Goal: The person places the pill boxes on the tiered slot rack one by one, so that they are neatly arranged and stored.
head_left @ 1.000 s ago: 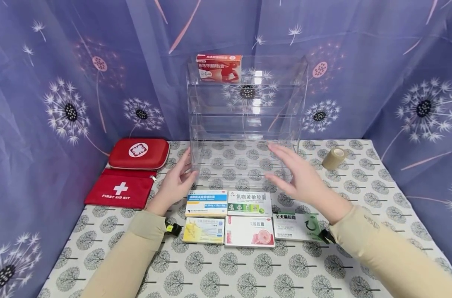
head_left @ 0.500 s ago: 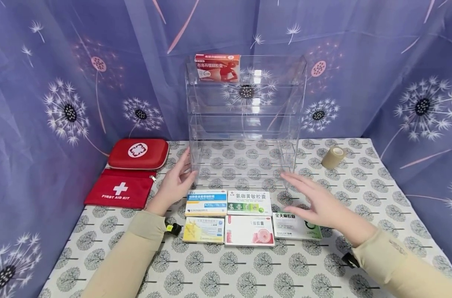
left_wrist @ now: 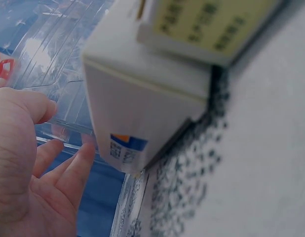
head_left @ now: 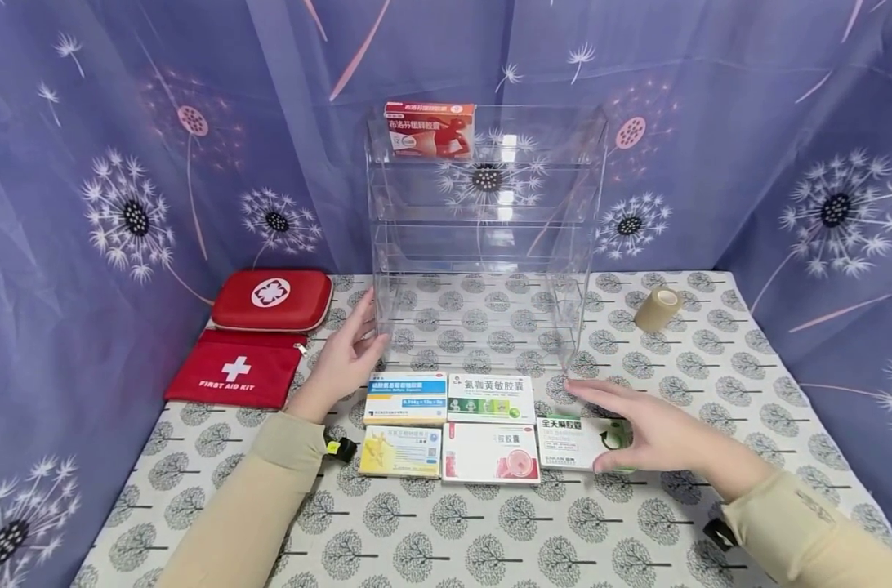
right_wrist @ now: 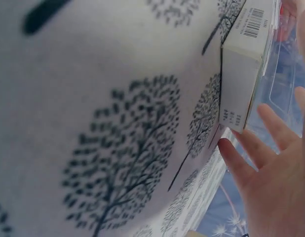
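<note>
In the head view my left hand (head_left: 341, 363) touches the left side of a clear plastic tiered rack (head_left: 483, 267), thumb toward the front edge. The left wrist view shows its fingertips (left_wrist: 83, 155) at the plastic, thumb apart from them. My right hand (head_left: 655, 429) hovers over the right end of a white-and-green capsule box (head_left: 561, 447), fingers along the far side and thumb near the front. In the right wrist view its spread fingers are close to that box (right_wrist: 244, 74); contact is unclear. A red medicine box (head_left: 430, 135) stands on the rack's top tier, at left.
Beside the green box lie a blue-and-white box (head_left: 405, 400), a green-striped white box (head_left: 490, 398), a yellow box (head_left: 399, 452) and a red-and-white box (head_left: 490, 453). A red hard case (head_left: 269, 300) and red first aid pouch (head_left: 233, 371) lie left; a tan bandage roll (head_left: 657, 309) stands right.
My right hand has come away from the rack, down and to the right, to the white-and-green box. My left hand has stayed at the rack's left side.
</note>
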`<state>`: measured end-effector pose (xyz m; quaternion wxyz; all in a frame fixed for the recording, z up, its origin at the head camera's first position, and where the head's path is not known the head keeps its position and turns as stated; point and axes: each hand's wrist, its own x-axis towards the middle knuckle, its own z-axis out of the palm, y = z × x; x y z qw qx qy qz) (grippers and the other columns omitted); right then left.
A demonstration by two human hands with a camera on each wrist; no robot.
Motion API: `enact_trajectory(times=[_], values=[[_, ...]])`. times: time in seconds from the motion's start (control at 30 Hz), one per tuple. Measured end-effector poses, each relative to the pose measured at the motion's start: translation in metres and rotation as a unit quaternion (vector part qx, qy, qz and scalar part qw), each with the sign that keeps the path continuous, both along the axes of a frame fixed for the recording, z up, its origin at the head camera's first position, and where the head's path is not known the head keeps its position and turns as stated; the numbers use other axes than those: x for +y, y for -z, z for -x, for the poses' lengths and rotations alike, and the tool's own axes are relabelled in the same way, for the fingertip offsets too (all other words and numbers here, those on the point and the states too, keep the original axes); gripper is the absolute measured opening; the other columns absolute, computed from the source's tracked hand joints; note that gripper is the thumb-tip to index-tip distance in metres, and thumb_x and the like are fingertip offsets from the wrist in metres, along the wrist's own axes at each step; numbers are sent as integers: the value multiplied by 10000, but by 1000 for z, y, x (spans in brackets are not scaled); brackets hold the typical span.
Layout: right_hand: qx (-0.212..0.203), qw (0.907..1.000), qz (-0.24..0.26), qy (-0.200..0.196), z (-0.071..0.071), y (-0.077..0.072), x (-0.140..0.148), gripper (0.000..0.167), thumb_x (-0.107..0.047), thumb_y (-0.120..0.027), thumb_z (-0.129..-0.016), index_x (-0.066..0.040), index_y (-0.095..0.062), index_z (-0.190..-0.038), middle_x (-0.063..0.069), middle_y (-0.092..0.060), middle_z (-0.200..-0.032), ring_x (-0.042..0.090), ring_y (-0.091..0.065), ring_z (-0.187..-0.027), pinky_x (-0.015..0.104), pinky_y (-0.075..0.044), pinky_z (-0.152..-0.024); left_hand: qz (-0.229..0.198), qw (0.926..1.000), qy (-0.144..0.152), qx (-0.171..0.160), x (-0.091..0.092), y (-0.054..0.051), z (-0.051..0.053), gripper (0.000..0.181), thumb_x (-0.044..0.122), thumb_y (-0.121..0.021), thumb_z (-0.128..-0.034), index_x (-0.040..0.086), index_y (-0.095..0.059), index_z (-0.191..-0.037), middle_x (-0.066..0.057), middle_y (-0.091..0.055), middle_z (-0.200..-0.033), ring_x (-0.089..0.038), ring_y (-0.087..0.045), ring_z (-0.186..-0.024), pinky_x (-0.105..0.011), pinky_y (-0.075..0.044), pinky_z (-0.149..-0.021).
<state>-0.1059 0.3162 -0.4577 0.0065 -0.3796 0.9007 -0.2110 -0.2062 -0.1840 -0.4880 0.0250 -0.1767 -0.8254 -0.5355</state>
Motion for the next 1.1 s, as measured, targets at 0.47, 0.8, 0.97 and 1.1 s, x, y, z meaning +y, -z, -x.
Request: enact_trajectory(times=[0.47, 0.8, 0.97, 1.1], values=[[-700, 9968, -23, 378, -5, 2, 9, 979, -587, -979, -726, -277, -617, -1581, 215, -636, -1568, 512, -628, -1405, 793, -496, -1132, 87, 9999, -45, -20, 1, -1, -1, 876, 131, -665, -1100, 410, -177, -1771, -148, -391, -1778, -384, -541, -1554, -377, -546, -1213], [-289, 9989, -45, 368, 0, 5, 9, 823, -433, -1018, -698, -261, -730, -1450, 37, -744, -1446, 301, -735, -1264, 622, -645, -1051, 70, 10000, -12, -32, 2, -4, -2, 876, 116, -660, -1100, 358, -168, -1782, -163, -393, -1775, -386, -535, -1558, -374, -539, -1220], [-282, 9986, -46, 436, 2, 1, 7, 806, -424, -1015, -697, -235, -744, -1433, 32, -748, -1437, 302, -739, -1245, 615, -650, -1040, 73, 10000, -27, -37, 1, -4, -2, 876, 111, -658, -1101, 361, -168, -1782, -159, -396, -1774, -381, -538, -1557, -364, -538, -1221], [-195, 9989, -78, 429, 2, 0, 8, 759, -443, -994, -689, -224, -772, -1382, 55, -752, -1425, 329, -746, -1223, 623, -648, -1033, 64, 10000, -29, -26, 1, -4, -2, 873, 105, -658, -1100, 357, -175, -1782, -163, -405, -1769, -377, -544, -1553, -360, -543, -1216]])
